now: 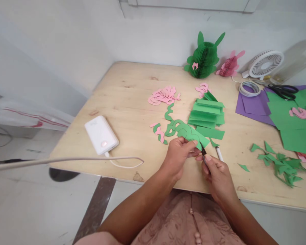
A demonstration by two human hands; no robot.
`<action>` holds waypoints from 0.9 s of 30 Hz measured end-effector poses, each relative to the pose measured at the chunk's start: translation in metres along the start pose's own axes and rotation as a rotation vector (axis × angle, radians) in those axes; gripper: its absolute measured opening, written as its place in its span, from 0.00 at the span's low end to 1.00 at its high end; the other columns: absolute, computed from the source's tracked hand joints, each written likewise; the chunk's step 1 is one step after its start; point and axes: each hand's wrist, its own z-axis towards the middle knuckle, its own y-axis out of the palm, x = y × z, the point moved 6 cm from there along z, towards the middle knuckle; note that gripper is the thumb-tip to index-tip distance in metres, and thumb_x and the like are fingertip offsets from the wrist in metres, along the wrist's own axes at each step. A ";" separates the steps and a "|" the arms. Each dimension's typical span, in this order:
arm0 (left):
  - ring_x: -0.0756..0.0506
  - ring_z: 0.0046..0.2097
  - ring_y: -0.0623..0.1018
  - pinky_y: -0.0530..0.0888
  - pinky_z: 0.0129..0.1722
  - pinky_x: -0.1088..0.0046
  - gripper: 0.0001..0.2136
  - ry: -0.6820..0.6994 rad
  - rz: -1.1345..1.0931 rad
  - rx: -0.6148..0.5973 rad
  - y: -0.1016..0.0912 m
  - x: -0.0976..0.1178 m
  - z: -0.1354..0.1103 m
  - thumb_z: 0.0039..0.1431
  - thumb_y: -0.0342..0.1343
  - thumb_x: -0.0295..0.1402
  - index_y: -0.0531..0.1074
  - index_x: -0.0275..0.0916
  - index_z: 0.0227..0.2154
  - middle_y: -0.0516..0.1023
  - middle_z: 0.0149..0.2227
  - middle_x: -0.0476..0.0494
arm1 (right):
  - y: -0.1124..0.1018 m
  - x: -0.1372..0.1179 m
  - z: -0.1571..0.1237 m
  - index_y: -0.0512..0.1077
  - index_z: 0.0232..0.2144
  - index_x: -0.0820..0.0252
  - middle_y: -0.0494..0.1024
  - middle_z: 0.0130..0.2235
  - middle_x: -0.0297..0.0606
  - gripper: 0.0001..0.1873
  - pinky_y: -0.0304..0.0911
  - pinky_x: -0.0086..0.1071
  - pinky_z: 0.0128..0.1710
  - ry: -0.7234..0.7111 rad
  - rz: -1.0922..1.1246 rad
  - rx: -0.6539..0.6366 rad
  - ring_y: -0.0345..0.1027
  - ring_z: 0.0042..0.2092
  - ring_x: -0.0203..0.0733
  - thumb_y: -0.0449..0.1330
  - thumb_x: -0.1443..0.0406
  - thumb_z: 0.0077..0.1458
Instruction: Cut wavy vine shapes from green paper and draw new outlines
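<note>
Wooden table (132, 81) is spanning mid-frame; lower centre, left hand (177, 154) is pinching green paper (191, 132), right hand (217, 174) is grasping scissors (203, 150).

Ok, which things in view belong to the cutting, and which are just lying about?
Belonging to the cutting:
- green paper, in the left hand
- small scissors, in the right hand
- probably the green scraps

Apparently just lying about:
- white power bank
- fan
- tape roll
- purple paper
- larger black scissors
</note>
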 end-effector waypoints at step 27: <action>0.50 0.26 0.74 0.74 0.34 0.68 0.09 0.005 -0.039 0.004 0.000 -0.002 -0.002 0.42 0.64 0.32 0.69 0.35 0.20 0.73 0.21 0.49 | -0.002 -0.002 0.000 0.73 0.26 0.61 0.55 0.17 0.25 0.22 0.37 0.30 0.20 -0.014 -0.049 0.024 0.43 0.20 0.32 0.62 0.47 0.49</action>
